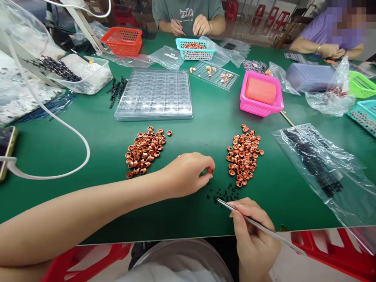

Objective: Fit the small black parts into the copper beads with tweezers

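Over the middle of the green table, my left hand point(188, 174) pinches a small copper-coloured cup point(210, 171) between thumb and fingertips. My right hand point(255, 231) grips a pair of metal tweezers point(258, 224) at the table's front edge. The tweezer tips reach into a scatter of tiny black pieces point(226, 194); whether a piece is between them is too small to tell. One pile of copper cups point(145, 150) lies left of my left forearm's far side, and another pile of copper cups point(244, 154) lies to the right, beyond the black pieces.
Behind the piles are a clear compartment tray point(155, 94) and a pink basket point(261, 111). A plastic bag of black parts point(317, 160) lies at right. A white cable point(70, 127) loops at left near a phone point(6, 150). Two people sit across the table.
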Tool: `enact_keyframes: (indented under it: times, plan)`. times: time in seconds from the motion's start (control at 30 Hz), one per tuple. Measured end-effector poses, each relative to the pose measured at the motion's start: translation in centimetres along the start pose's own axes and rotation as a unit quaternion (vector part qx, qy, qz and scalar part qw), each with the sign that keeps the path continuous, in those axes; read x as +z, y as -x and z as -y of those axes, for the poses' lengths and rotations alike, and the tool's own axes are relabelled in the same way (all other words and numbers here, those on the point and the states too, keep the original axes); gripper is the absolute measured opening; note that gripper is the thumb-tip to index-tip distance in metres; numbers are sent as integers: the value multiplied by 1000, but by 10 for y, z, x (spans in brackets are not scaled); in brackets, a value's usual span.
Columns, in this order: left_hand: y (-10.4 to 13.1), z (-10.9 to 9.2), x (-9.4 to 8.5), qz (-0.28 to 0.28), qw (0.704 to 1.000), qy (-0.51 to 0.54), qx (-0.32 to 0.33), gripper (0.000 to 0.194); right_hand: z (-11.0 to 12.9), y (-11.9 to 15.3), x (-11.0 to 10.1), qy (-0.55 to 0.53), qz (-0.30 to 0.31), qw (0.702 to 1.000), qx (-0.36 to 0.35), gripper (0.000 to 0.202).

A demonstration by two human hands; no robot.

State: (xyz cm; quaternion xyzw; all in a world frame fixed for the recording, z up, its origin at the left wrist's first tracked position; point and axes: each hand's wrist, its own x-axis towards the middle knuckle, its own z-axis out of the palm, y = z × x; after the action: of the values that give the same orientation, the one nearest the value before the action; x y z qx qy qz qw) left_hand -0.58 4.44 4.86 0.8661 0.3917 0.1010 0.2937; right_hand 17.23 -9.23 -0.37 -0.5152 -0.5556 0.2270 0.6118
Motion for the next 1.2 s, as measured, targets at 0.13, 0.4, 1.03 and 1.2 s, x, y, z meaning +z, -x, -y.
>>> enact_keyframes:
  times: [0.13,0.4,1.03,1.2]
  plan:
    - [36,8,9,-27,998,54,11,11,6,-14,-4,96,4,993,73,8]
    - [38,15,23,-60,993,88,44,12,6,-34,8,217,84,967,108,8]
    - [37,18,23,-52,991,117,47,11,7,-28,16,267,71,959,56,9]
    - [37,17,23,-51,991,118,49,11,5,-26,16,255,68,963,51,10]
